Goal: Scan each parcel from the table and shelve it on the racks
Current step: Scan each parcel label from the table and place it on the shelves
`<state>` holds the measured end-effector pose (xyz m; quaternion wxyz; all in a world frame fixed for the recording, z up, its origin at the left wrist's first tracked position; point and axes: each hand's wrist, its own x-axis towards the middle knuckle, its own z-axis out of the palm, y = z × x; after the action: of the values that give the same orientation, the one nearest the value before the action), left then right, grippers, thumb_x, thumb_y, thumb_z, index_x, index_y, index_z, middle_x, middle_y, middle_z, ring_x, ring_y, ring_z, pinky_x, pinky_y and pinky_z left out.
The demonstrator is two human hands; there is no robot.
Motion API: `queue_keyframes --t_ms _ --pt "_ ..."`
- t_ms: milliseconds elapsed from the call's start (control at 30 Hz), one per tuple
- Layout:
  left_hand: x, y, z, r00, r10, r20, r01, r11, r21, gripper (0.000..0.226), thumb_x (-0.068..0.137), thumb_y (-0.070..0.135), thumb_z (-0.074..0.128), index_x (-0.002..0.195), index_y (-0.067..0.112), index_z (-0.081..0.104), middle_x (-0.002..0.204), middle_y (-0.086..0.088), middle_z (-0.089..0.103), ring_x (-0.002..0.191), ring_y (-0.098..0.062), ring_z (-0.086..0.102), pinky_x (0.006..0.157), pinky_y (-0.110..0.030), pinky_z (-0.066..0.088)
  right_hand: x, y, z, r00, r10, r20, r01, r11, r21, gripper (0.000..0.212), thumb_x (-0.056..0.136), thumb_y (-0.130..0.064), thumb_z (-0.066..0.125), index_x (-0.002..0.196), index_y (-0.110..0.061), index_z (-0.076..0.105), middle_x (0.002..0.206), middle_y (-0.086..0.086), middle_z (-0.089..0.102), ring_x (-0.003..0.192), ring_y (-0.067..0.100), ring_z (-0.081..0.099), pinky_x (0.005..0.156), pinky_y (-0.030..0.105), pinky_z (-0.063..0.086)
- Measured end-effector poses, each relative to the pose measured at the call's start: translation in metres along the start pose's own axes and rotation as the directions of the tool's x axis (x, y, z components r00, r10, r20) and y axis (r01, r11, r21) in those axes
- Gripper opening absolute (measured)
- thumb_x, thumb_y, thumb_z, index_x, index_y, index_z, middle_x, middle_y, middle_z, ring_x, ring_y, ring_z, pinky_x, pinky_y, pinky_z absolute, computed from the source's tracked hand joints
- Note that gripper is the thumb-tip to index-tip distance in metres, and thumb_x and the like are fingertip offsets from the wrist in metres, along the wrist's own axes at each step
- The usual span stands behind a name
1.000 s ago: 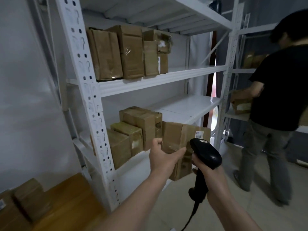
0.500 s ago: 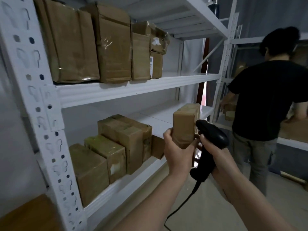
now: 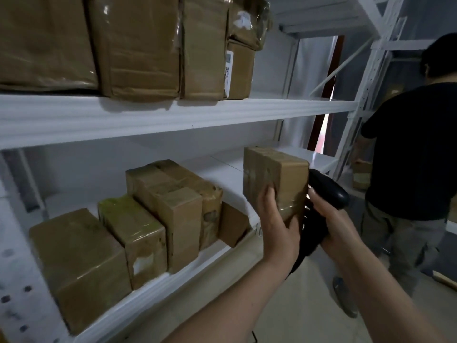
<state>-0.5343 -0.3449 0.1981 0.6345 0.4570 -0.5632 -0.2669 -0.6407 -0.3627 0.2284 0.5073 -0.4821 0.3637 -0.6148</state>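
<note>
The left hand gripped a taped brown parcel from below, fingers curled up its left face and thumb on its near face, holding it upright at the front edge of the lower shelf. Just right of it, touching the parcel's right side, the right hand wrapped its fingers round the grip of a black scanner. Left of the held parcel, a row of brown boxes stood on that lower shelf, side by side and touching. Above, the upper shelf carried larger taped boxes packed close together. Farther right, a person in a black shirt stood facing another white rack.
</note>
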Motion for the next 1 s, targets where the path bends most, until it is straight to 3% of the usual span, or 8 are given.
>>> queue_keyframes --t_ms 67,233,400,500,567,700,833,1000 --pt "0.008 -0.015 0.007 0.999 -0.037 -0.022 0.037 0.999 0.026 0.079 0.09 0.002 0.059 0.149 0.035 0.017 0.154 0.012 0.017 0.135 0.007 0.021 0.093 0.011 0.018 0.02 0.011 -0.005 0.998 0.03 0.053 -0.031 0.999 0.011 0.04 0.087 -0.025 0.068 0.127 -0.024 0.061 0.122 0.01 0.067 0.113 0.029 0.065 0.094 0.048 0.051" --pt "0.029 -0.047 0.027 0.988 -0.118 -0.101 0.132 0.98 0.149 0.079 0.088 -0.002 0.06 0.145 0.035 0.02 0.153 0.011 0.018 0.14 -0.001 0.023 0.094 0.009 0.014 0.066 0.043 -0.021 0.982 0.137 0.129 -0.144 0.989 0.045 0.038 0.088 -0.026 0.069 0.125 -0.026 0.062 0.117 0.009 0.07 0.108 0.026 0.067 0.078 0.034 0.056" --pt "0.049 -0.066 0.045 0.97 -0.109 -0.217 0.187 0.905 0.383 0.06 0.086 0.001 0.064 0.132 0.018 0.029 0.146 0.004 0.022 0.134 -0.006 0.03 0.102 -0.006 0.026 0.112 0.07 -0.027 0.949 0.235 0.212 -0.257 0.963 0.083 0.031 0.085 -0.028 0.071 0.116 -0.027 0.07 0.118 0.008 0.07 0.11 0.023 0.066 0.084 0.037 0.056" --pt "0.065 -0.069 0.047 0.952 -0.145 -0.268 0.255 0.862 0.438 0.054 0.088 0.006 0.063 0.128 0.017 0.029 0.141 0.004 0.025 0.128 -0.005 0.032 0.09 0.002 0.024 0.135 0.084 -0.02 0.916 0.308 0.258 -0.346 0.931 0.114 0.038 0.08 -0.028 0.073 0.117 -0.021 0.069 0.118 0.01 0.07 0.112 0.025 0.065 0.089 0.04 0.052" --pt "0.077 -0.071 0.044 0.933 -0.178 -0.312 0.307 0.846 0.436 0.05 0.089 0.007 0.06 0.128 0.017 0.03 0.137 0.005 0.028 0.121 -0.001 0.032 0.083 0.004 0.023 0.148 0.093 -0.013 0.896 0.35 0.275 -0.392 0.913 0.115 0.042 0.079 -0.028 0.074 0.12 -0.017 0.067 0.118 0.013 0.07 0.112 0.027 0.065 0.092 0.044 0.051" --pt "0.098 -0.074 0.035 0.882 -0.278 -0.382 0.43 0.805 0.408 0.037 0.092 0.006 0.057 0.12 0.017 0.034 0.123 0.005 0.034 0.118 -0.007 0.04 0.096 -0.01 0.028 0.163 0.11 -0.003 0.867 0.398 0.299 -0.441 0.893 0.091 0.041 0.076 -0.028 0.077 0.115 -0.015 0.069 0.114 0.013 0.071 0.107 0.027 0.067 0.097 0.047 0.05" --pt "0.111 -0.076 0.03 0.822 -0.391 -0.414 0.54 0.766 0.349 0.037 0.089 0.004 0.057 0.105 0.022 0.03 0.114 0.006 0.031 0.113 -0.013 0.041 0.092 -0.018 0.033 0.171 0.122 0.005 0.862 0.419 0.284 -0.451 0.891 0.055 0.048 0.068 -0.033 0.08 0.111 -0.016 0.069 0.106 0.009 0.074 0.102 0.024 0.07 0.097 0.048 0.051" --pt "0.112 -0.074 0.029 0.795 -0.457 -0.4 0.584 0.756 0.297 0.053 0.084 0.0 0.062 0.124 0.02 0.034 0.125 0.005 0.034 0.11 -0.007 0.037 0.093 -0.017 0.032 0.173 0.127 0.005 0.87 0.43 0.241 -0.456 0.888 0.059 0.035 0.076 -0.025 0.079 0.108 -0.014 0.069 0.102 0.01 0.074 0.099 0.025 0.07 0.095 0.048 0.052"
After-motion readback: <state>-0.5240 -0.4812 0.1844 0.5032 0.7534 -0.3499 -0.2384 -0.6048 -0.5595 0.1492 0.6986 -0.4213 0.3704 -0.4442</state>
